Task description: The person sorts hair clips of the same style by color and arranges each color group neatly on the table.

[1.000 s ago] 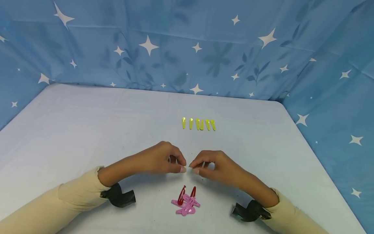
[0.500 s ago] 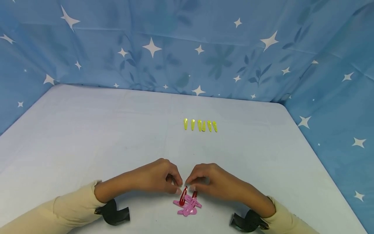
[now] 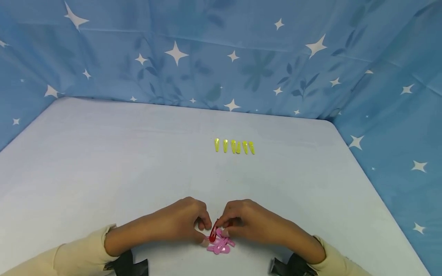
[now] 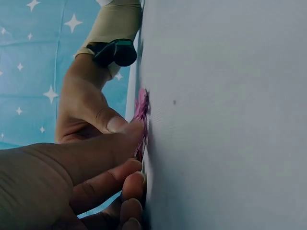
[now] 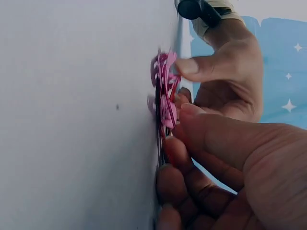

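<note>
A small pile of snap hair clips lies at the near middle of the table, several pink clips (image 3: pixel 218 248) with a red hair clip (image 3: pixel 213 232) on top. My left hand (image 3: pixel 183 220) is at the pile's left side, its thumb tip by the pink clips and a gap between thumb and index finger. From the right, my right hand (image 3: pixel 253 222) has its index fingertip beside the red clip's upper end and its thumb over a pink clip. Red shows near its fingertips (image 5: pixel 175 152) in the right wrist view; whether they pinch a clip is unclear. A second red clip is hidden in the head view.
Farther back on the white table (image 3: pixel 138 161), several yellow hair clips (image 3: pixel 225 146) lie in a row. A blue star-patterned curtain (image 3: pixel 207 57) borders the table. Black wrist straps (image 3: pixel 129 264) sit on the sleeves.
Both hands have come nearer, from above the pile down to its two sides. The right fingers now cover the second red clip. The yellow row stays put.
</note>
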A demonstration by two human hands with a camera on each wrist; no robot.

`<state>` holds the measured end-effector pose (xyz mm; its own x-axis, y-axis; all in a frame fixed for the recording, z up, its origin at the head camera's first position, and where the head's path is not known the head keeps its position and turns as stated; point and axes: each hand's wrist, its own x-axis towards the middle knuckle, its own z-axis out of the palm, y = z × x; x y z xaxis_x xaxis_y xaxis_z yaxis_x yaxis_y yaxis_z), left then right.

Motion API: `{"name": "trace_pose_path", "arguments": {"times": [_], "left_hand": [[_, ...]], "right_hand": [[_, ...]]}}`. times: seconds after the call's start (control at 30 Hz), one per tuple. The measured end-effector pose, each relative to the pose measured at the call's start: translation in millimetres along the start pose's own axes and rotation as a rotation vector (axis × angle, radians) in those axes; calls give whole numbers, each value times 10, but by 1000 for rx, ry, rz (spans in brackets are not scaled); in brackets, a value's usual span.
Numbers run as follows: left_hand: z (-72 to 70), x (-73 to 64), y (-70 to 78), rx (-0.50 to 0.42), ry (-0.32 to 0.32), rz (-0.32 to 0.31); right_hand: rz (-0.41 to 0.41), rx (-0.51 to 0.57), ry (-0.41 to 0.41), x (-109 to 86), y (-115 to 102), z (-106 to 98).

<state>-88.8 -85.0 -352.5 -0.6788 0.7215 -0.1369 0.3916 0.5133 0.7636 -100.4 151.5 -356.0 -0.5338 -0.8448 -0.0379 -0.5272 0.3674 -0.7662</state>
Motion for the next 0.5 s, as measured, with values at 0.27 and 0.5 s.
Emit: {"name": "trace_pose_path", "arguments": {"times": [0.27, 0.5], "left_hand": [[43, 5, 7, 72, 13, 45], [47, 3, -14, 38, 39, 41]], "right_hand": [[82, -82, 37, 5, -70, 74], [102, 22, 45, 18, -58, 71]]}}
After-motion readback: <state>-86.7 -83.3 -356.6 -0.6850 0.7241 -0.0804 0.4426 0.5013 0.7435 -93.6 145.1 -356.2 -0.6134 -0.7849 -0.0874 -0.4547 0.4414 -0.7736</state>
